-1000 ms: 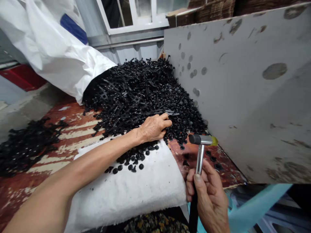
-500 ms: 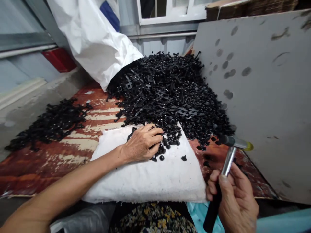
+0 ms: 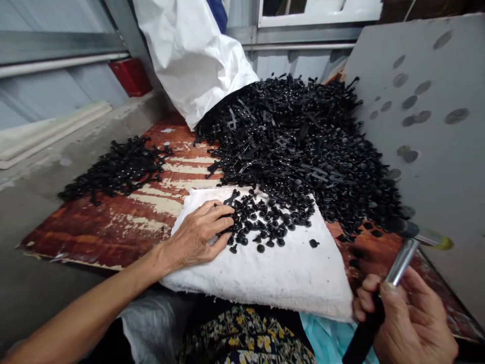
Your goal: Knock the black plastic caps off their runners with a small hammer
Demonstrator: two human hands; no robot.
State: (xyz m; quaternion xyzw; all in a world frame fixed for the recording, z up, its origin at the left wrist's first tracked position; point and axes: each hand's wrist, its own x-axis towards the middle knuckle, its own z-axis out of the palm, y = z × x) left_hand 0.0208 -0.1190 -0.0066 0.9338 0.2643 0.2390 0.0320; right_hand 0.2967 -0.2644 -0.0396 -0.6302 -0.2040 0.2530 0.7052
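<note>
My right hand [image 3: 413,318] is closed round the black grip of a soft-faced mallet [image 3: 397,263]. Its metal shaft points up to a head with one dark face and one yellow face, held above the table's right side. On the left part of a folded white cloth [image 3: 261,283] rests my left hand [image 3: 200,230], fingers curled round black plastic pieces, a strip-like one showing past the knuckles; the fingertips are partly hidden. Loose black button-shaped parts [image 3: 265,217] lie scattered on the cloth right beside these fingers.
A large heap of black parts [image 3: 295,136] spills from a white sack [image 3: 200,60] behind the cloth. A smaller pile [image 3: 117,167] lies on the left of the worn red tabletop [image 3: 151,210]. A grey board [image 3: 428,151] stands along the right side.
My left hand has drawn left across the cloth, uncovering many loose button-shaped parts. The mallet stays raised in my right hand. The whole view has shifted.
</note>
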